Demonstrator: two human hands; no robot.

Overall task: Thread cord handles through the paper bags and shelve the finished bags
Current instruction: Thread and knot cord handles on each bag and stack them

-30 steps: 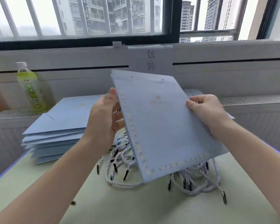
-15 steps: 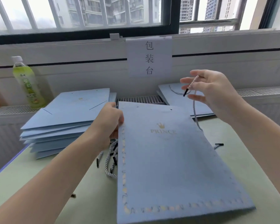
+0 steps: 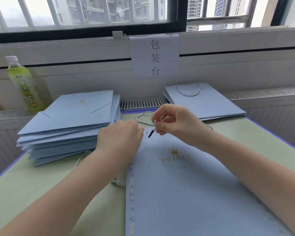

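Pinching a white cord (image 3: 144, 119) near its black tip (image 3: 150, 134), the right hand (image 3: 174, 124) aims that tip down at a small punched hole just beside it, at the top edge of a blue paper bag (image 3: 186, 193). That bag lies flat on the green table (image 3: 41, 193), which likely keeps the hole steady for threading. Just left of the pinch, the left hand (image 3: 121, 142) rests on the bag's top corner, apparently holding it in place; whether its fingers curl around the edge cannot be told. Beyond the left hand sits a stack of unthreaded bags (image 3: 71, 123). Behind the pinch, bags with handles (image 3: 204, 103) wait in a pile.
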